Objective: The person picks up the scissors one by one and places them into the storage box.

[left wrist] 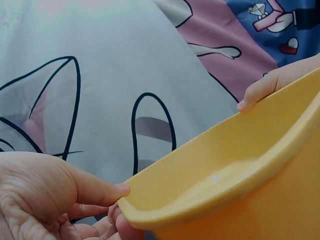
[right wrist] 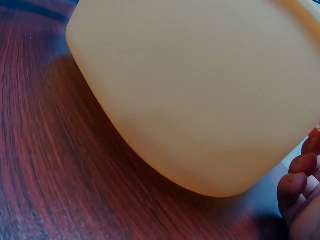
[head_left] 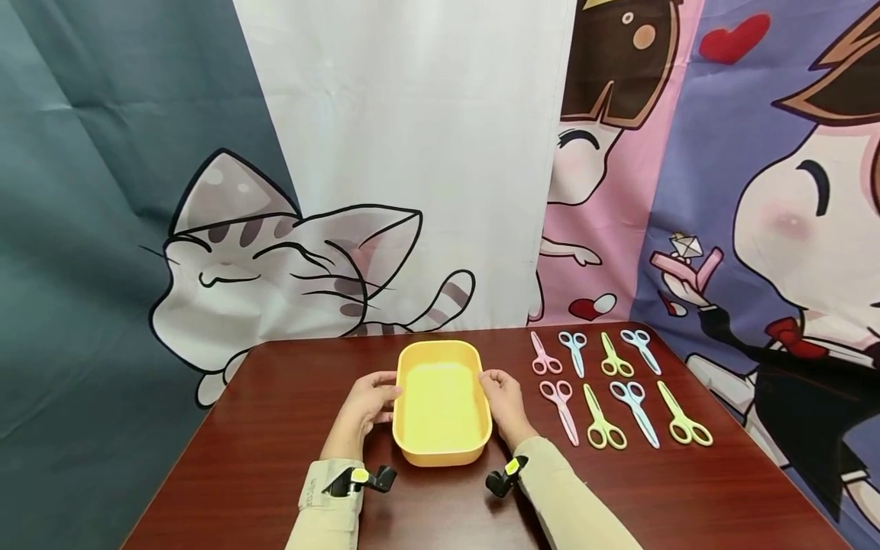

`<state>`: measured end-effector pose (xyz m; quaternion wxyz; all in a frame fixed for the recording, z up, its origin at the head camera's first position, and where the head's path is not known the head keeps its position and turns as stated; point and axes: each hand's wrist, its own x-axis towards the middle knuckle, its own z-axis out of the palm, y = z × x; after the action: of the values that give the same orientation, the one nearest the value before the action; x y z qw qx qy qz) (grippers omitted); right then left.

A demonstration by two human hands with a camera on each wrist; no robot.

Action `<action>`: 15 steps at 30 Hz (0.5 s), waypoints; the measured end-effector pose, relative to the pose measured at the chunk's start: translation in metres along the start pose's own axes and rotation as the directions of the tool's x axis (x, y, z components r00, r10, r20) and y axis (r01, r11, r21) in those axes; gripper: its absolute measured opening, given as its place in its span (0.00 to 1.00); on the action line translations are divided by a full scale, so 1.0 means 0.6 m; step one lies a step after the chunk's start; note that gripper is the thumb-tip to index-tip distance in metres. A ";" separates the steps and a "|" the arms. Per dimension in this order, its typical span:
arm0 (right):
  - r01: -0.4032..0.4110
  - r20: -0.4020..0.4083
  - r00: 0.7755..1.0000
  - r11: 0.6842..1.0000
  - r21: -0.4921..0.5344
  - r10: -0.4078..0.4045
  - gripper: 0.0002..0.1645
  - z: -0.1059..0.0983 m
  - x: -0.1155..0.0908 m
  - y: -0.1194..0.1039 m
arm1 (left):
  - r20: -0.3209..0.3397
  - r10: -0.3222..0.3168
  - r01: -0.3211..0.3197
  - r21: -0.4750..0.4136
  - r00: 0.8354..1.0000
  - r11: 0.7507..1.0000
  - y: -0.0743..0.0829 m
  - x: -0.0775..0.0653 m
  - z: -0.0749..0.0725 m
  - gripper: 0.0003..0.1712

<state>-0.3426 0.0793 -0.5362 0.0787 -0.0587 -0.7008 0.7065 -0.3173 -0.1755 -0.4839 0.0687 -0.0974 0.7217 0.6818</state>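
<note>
A yellow rectangular plastic tray (head_left: 441,401) with rounded corners and nothing in it stands between both hands in the head view. My left hand (head_left: 367,401) grips its left side; in the left wrist view the thumb (left wrist: 102,191) lies on the inside of the rim, with fingers under the edge. On the opposite side my right hand (head_left: 505,405) holds the rim, its thumb over the edge. The tray's pale outer surface (right wrist: 190,100) fills the right wrist view, a shadow on the table below it; a few curled fingers (right wrist: 292,185) show beside it.
Two rows of scissors in pink (head_left: 567,416), green (head_left: 593,405) and light blue (head_left: 643,420) lie on the dark red wooden table (head_left: 275,458), right of the tray. A printed cartoon curtain (head_left: 412,114) hangs behind the table. Each wrist wears a small black camera mount.
</note>
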 end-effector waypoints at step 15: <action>-0.065 0.110 0.992 0.997 0.030 0.062 0.14 -0.012 0.003 -0.010 | 0.056 -0.036 0.042 -0.105 0.998 0.994 -0.017 0.012 -0.008 0.23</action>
<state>-0.3430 0.0869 -0.5302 0.0188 -0.0410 -0.6900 0.7224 -0.3217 -0.1812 -0.4951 0.0963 -0.0966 0.6804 0.7201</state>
